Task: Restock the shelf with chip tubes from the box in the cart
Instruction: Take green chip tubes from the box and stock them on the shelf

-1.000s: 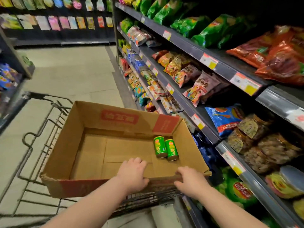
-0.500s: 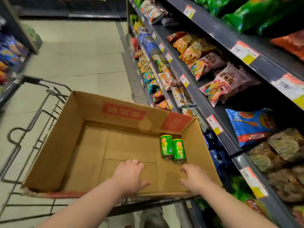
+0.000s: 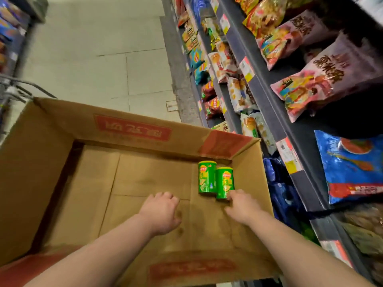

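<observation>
Two green chip tubes lie side by side in the far right corner of an open cardboard box (image 3: 41, 154): a left tube (image 3: 206, 176) and a right tube (image 3: 224, 182). My right hand (image 3: 241, 206) reaches into the box, and its fingertips touch the near end of the right tube. My left hand (image 3: 160, 212) hovers over the box floor, left of the tubes, fingers relaxed and holding nothing. The shelf (image 3: 275, 112) of snack bags runs along the right.
The box sits in a wire cart (image 3: 14, 90), whose frame shows at the far left. Tiled aisle floor (image 3: 99, 54) stretches ahead. Another snack rack (image 3: 10, 27) stands at the left edge. Price tags line the shelf edges on the right.
Both hands left the box's near edge and moved forward into the box. My right hand has reached the right tube. The view has tipped downward and closer.
</observation>
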